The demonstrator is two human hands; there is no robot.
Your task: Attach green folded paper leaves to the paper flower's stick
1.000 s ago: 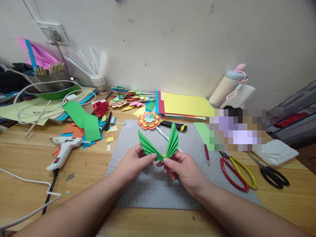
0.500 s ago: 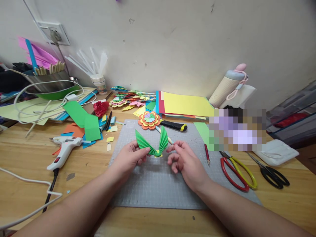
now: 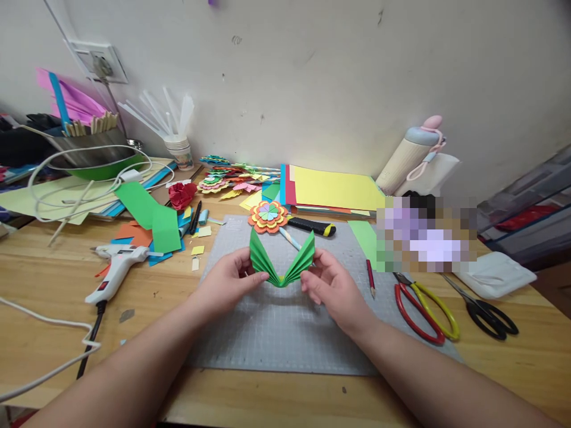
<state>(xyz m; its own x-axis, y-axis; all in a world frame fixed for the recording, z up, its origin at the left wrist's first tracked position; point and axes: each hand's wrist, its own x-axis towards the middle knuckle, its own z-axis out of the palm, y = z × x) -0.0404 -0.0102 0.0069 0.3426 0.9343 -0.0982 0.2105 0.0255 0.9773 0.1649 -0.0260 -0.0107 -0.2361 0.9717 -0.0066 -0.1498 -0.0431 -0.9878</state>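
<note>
A pleated green paper leaf [image 3: 300,261] spreads in a V between my hands, with a bit of yellow at its bottom fold. My left hand [image 3: 232,274] pinches the left wing, thumb in front. On the other side, my right hand [image 3: 329,282] grips the right wing between thumb and fingers. The leaf is held above the grey cutting mat [image 3: 276,339]. Just beyond it lies a layered paper flower [image 3: 268,216] in orange, yellow and pastel colours, its striped paper stem [image 3: 289,239] running partly behind the leaf.
A black utility knife [image 3: 310,226] lies by the flower. To the right are a pencil [image 3: 370,278], red-and-yellow-handled scissors [image 3: 419,315] and black scissors [image 3: 491,316]. At left sits a glue gun [image 3: 116,270] beside green paper pieces [image 3: 166,229]. Paper sheets [image 3: 334,187] are stacked at the back.
My right hand has closed on the right wing of the leaf, where before it was apart from it. The wings now spread wider, and the right one has swung outward.
</note>
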